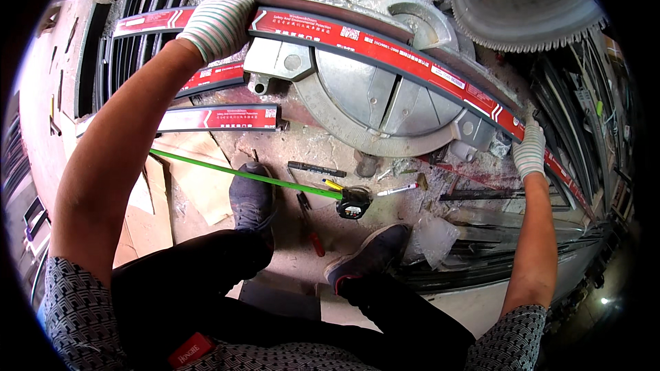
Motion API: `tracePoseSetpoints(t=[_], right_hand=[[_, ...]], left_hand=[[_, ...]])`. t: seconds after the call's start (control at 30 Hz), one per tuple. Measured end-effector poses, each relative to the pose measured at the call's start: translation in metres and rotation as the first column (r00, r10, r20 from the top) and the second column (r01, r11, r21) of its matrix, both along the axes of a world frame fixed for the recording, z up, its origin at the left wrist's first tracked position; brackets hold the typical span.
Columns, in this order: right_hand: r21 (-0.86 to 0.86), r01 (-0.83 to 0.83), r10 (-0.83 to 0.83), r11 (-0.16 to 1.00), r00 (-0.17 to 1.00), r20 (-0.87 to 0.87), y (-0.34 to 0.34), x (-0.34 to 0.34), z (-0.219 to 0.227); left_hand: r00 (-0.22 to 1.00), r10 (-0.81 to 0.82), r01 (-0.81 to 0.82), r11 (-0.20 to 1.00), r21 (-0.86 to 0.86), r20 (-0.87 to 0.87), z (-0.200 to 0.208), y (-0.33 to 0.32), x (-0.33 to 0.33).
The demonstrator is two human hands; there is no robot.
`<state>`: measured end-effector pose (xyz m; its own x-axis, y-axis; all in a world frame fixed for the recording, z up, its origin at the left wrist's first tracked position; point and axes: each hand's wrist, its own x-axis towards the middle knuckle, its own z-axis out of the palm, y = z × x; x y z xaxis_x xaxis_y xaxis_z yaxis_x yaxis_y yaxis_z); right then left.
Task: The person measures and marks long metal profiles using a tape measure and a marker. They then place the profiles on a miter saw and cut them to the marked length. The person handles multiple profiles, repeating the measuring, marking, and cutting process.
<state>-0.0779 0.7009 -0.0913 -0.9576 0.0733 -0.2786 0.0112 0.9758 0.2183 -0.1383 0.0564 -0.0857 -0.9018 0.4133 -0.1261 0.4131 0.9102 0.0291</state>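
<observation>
Several dark strips [94, 62] sit upper left. Left hand [218, 24], striped glove, clamped over the long red-filmed profile [385, 55], fingertips hidden; red film shows on both sides of the glove, can't tell if that's one piece. Below it, a shorter red-filmed piece [218, 117] and cardboard [199, 175] on the floor. Green tape blade [261, 177] runs out left from the tape measure [354, 203], passing over the left shoe [251, 199]. Black marker [316, 169] near the tape, white marker [397, 189] just right of it. Long profile lies across the saw base [412, 106], along the fence, slanting down to the right. Toothed saw blade [526, 10] upper right, apart from the profile. Right hand [530, 151], same glove, closed around the profile near its right end.
</observation>
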Motion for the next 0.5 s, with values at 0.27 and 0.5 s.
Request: tracePoseSetpoints(t=[0.27, 0.5], right_hand=[[0.096, -0.143, 0.132, 0.985, 0.985, 0.112, -0.025, -0.002, 0.038], [-0.652, 0.068, -0.215, 0.755, 0.966, -0.147, 0.04, -0.082, 0.156]], left_hand=[[0.998, 0.04, -0.034, 0.992, -0.121, 0.043, 0.007, 0.001, 0.002], [0.998, 0.037, -0.031, 0.993, -0.113, 0.054, 0.01, 0.009, -0.001]])
